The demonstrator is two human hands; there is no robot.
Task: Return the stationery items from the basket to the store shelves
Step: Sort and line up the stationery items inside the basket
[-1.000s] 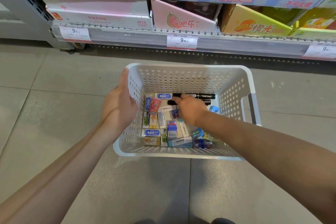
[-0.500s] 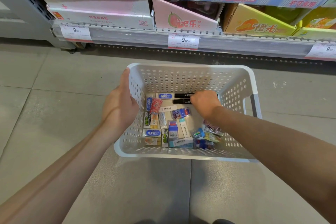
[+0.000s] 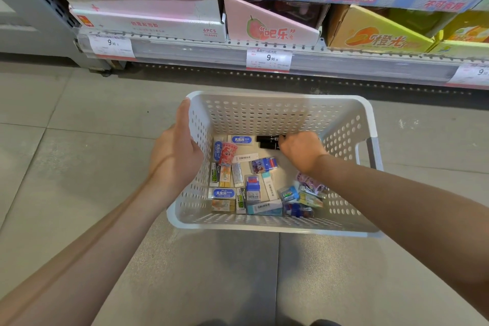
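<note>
Right hand (image 3: pixel 301 151) curls over black markers (image 3: pixel 266 141), its grip hidden.
</note>
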